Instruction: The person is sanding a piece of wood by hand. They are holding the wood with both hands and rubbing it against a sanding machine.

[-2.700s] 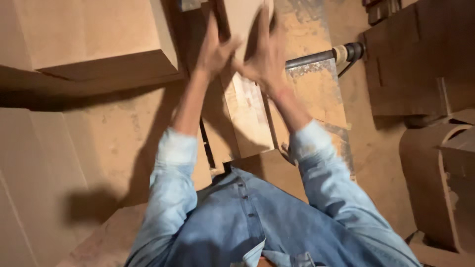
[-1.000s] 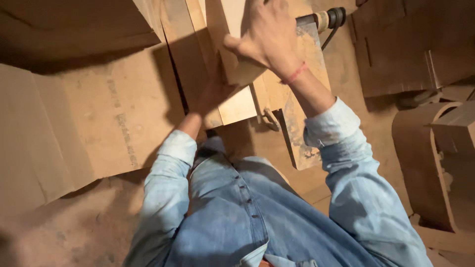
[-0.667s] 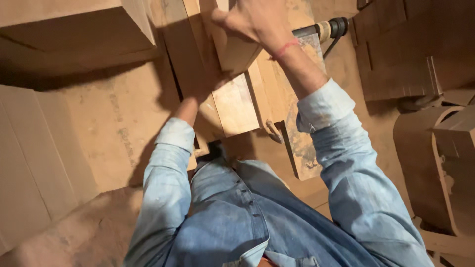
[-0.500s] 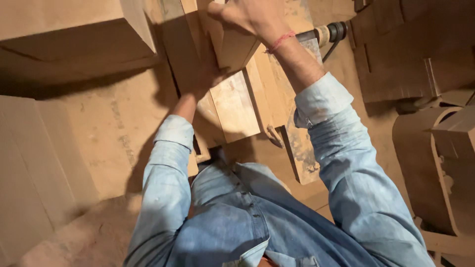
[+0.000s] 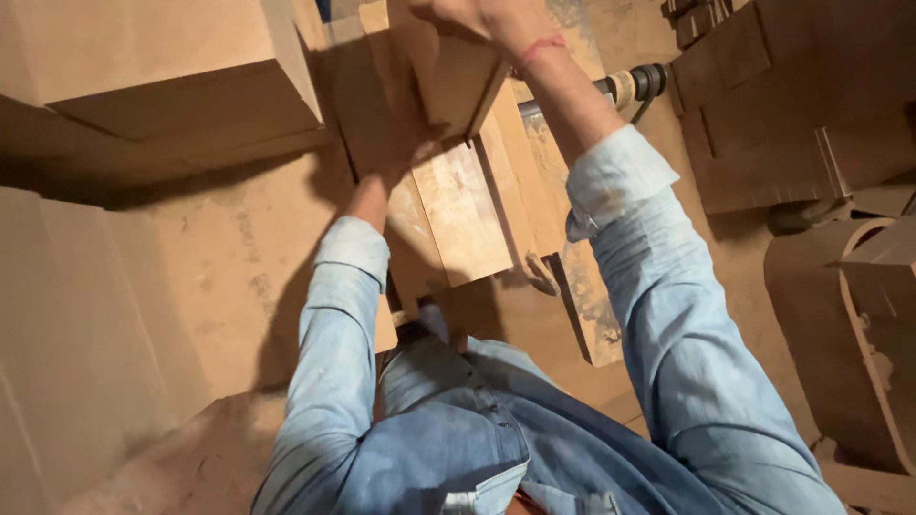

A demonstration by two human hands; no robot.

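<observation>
Small pale rectangular wooden block point(image 5: 456, 81) held raised above the stacked boards: right hand point(image 5: 472, 14) clenched over its top, left hand point(image 5: 396, 148) pressed beneath, in shadow. Block best kept level, supported from both sides.

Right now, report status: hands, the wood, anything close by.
Left hand under wooden block, right hand gripping its top. Power tool just beyond, big board at left.
</observation>
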